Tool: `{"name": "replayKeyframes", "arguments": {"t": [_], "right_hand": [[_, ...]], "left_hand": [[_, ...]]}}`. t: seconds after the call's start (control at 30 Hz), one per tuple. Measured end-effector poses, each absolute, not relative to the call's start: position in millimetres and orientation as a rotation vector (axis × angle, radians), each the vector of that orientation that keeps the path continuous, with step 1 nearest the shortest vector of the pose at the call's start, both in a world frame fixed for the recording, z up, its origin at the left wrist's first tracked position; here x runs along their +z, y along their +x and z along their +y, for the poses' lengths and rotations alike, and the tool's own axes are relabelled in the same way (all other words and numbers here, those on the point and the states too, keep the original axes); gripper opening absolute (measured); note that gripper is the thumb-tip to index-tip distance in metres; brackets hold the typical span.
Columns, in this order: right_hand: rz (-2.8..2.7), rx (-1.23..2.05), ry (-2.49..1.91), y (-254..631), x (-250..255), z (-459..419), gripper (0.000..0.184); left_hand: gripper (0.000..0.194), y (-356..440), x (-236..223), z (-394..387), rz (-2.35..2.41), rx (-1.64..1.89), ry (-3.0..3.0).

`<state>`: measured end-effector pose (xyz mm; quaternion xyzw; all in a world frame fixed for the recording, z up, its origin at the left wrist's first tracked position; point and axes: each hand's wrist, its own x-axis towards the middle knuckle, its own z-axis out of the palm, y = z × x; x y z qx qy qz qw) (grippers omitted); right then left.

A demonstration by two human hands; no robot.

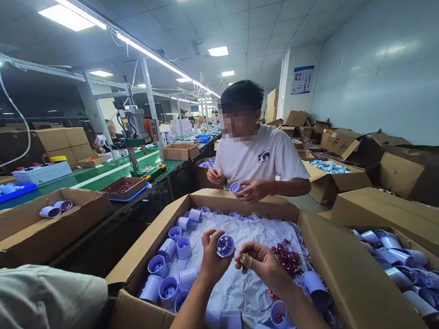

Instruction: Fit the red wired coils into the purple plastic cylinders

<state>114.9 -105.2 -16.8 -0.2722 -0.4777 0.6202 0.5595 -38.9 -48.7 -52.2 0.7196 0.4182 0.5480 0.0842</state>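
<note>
My left hand [211,254] is closed around a white plastic cylindrical housing [225,245], its ribbed open end turned towards me. Beside it, my right hand [257,265] is pinched, with tan tape wrapped on one digit. A thin strand shows at its fingertips near the housing's rim; what exactly they grip is too small to make out. Under both hands lies white sheeting [211,225] inside a large cardboard box [350,271]. A pile of small red wired parts [288,260] rests on the sheeting to the right. Several similar housings [168,290] stand or lie along the left side.
Across the box a co-worker [258,154] holds another housing [235,188]. At right, a carton holds many housings [428,277]. To the left runs a green conveyor bench [99,172] with a press machine [136,127] and an open carton [41,225]. Grey cloth [41,317] hangs at lower left.
</note>
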Motion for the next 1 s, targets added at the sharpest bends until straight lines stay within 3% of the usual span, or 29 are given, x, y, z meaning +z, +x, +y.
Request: {"name": "replayKeyframes", "arguments": {"t": [0.23, 1.0], "right_hand": [[-1.052, 1.308, -0.718, 112.7, -14.1, -103.2, 0.026], [-1.097, 1.23, -0.853, 113.5, -7.4, -103.0, 0.034]], "left_hand": [[0.047, -41.0, -54.0, -47.3, 1.254, 1.63, 2.196], [0.044, -42.5, -50.4, -47.6, 1.221, 1.627, 2.318]]}}
